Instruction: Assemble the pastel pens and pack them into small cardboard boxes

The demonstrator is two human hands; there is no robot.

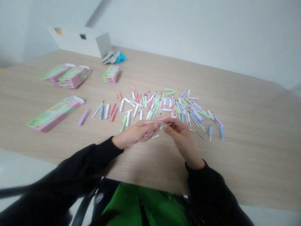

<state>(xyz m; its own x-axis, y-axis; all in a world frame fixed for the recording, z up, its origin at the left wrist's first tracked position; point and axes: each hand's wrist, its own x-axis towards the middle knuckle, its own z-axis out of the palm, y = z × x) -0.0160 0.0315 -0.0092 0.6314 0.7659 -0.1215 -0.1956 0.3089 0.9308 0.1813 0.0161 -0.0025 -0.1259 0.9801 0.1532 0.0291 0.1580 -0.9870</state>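
Observation:
My left hand (137, 131) and my right hand (181, 136) meet above the near side of the table, with the fingertips of both pinched close together. Small slim pen parts (161, 123) show between them, one with a greyish tip; their exact shape is blurred and partly covered by the fingers. Just beyond my hands lies a loose heap of pen parts (162, 105) in white, pink, green, blue and purple, with caps, barrels and thin dark-tipped refills mixed together. A pink pen part (165, 117) lies right behind my fingertips.
A long pastel carton (56, 113) lies at the left beside a purple pen part (83, 117). Behind it are stacked pastel cartons (74, 76) and a single carton (111, 74). A grey and blue cloth bundle (114, 57) sits by a white box (80, 42) near the wall.

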